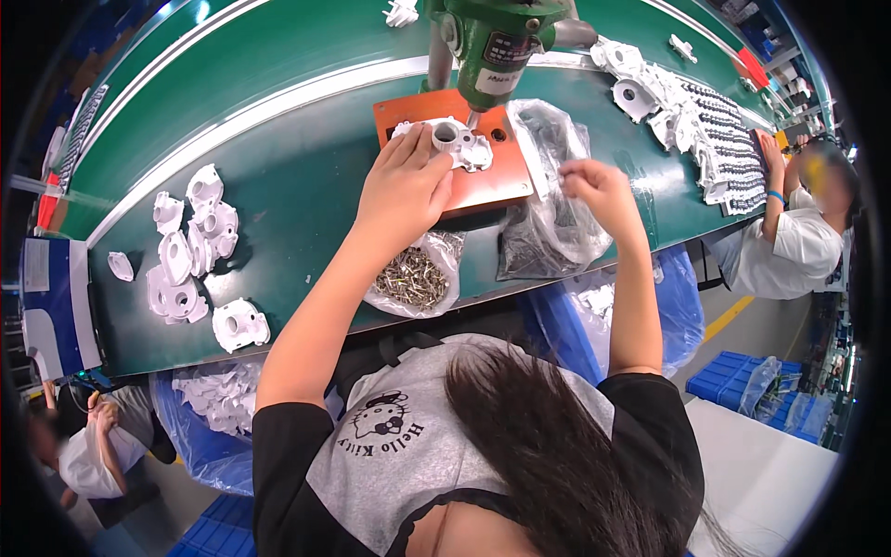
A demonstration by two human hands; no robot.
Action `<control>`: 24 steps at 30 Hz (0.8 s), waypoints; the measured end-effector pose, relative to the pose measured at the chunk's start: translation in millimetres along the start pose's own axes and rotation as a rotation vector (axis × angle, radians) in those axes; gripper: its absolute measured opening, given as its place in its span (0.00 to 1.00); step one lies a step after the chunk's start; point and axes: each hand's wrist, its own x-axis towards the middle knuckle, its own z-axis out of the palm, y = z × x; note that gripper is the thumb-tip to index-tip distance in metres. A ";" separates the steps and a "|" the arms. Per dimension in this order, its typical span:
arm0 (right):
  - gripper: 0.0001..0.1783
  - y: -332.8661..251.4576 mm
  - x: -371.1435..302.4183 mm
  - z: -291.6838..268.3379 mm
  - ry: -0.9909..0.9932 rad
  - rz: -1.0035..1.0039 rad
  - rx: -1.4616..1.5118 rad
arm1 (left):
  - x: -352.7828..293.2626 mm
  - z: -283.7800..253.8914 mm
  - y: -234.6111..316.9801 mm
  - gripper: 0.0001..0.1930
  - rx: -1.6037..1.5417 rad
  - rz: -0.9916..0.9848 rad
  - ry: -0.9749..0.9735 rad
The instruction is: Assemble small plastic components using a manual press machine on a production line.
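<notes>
A white plastic housing [471,153] with a round collar lies on the orange-red plate [492,186] of a green drill-press-like machine [497,56]. The machine's narrow tip comes down at the housing's far side. My left hand [404,181] grips the housing from the left, its fingers laid over the top. To the right, my right hand [599,195] is raised above an open clear bag [543,246] of small dark pieces. Its fingers are curled together, and whatever they hold is too small to make out. Another clear bag of metal screws [413,278] sits just below my left wrist.
Loose white housings [190,241] lie on the green bench at the left. More white parts [650,102] and rows of dark-and-white pieces [729,139] stand at the far right, beside a co-worker [789,213]. Blue-lined bins [673,311] with white parts hang below the bench edge.
</notes>
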 end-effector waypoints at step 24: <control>0.15 -59.1 35.1 81.7 -0.037 -0.629 -0.402 | -6.8 9.4 -7.6 0.11 -0.013 0.031 0.069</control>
